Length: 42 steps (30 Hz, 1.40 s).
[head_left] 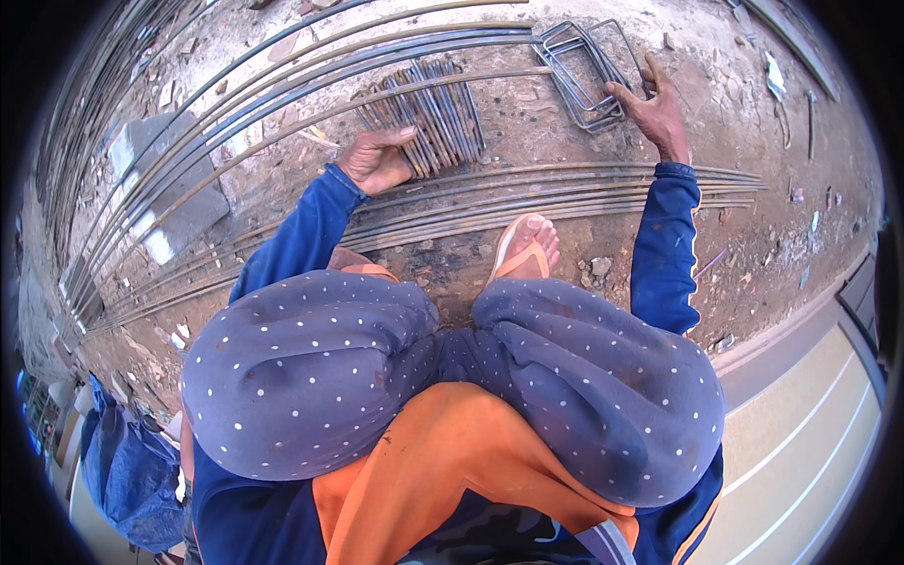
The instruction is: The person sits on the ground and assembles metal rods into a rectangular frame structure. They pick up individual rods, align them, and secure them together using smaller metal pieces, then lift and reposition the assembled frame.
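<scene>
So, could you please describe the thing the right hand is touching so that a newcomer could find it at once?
Start at the long steel rods lying across the dirt ground. Just beyond them, under the right hand, lies a small stack of rectangular wire loops. Unlike the bundle of short straight rods beside the left hand, these are bent into closed frames.

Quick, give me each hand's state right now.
Left hand: fingers curled on the bundle of short steel rods, gripping it.
Right hand: open, fingers spread, touching the stack of bent rectangular stirrups.

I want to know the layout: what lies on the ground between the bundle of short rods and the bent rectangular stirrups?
In the head view, bare dusty ground separates the bundle of short rods from the stirrups.
</scene>
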Available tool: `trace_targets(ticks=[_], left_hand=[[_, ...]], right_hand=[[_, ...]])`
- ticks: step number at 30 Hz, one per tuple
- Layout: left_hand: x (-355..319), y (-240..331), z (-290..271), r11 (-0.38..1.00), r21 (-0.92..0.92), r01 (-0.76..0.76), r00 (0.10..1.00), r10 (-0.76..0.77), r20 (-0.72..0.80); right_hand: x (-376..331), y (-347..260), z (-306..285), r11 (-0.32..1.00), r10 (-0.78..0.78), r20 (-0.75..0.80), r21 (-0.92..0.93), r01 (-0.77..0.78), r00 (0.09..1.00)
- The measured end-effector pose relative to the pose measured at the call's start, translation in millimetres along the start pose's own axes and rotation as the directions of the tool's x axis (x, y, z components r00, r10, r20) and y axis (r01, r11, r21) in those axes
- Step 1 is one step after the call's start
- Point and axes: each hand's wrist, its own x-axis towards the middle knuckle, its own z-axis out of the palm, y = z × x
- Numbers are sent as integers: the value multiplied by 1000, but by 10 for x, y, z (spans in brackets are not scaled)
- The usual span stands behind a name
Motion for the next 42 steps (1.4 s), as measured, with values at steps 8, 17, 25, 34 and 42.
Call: trace_targets(ticks=[8, 17, 25, 34, 42], left_hand=[[4, 7, -12, 1000, -6, 11, 1000, -11, 16], [32, -2, -59, 1000, -21, 3, 1000, -3, 30], [41, -20, -222, 999, 43, -17, 999, 16, 28], [39, -15, -139, 998, 61, -27, 997, 23, 77], [32, -13, -90, 999, 26, -21, 997, 19, 68]], right_hand=[[-519, -195, 115, 469, -3, 438, 794, -386, 899], [-785, -808, 708, 749, 30, 517, 555, -361, 856], [-868, -911, 943, 772, -8, 516, 548, -322, 857], [-837, -579, 824, 311, 43, 695, 674, -671, 718], [-968, -724, 824, 745, 71, 436, 576, -338, 897]])
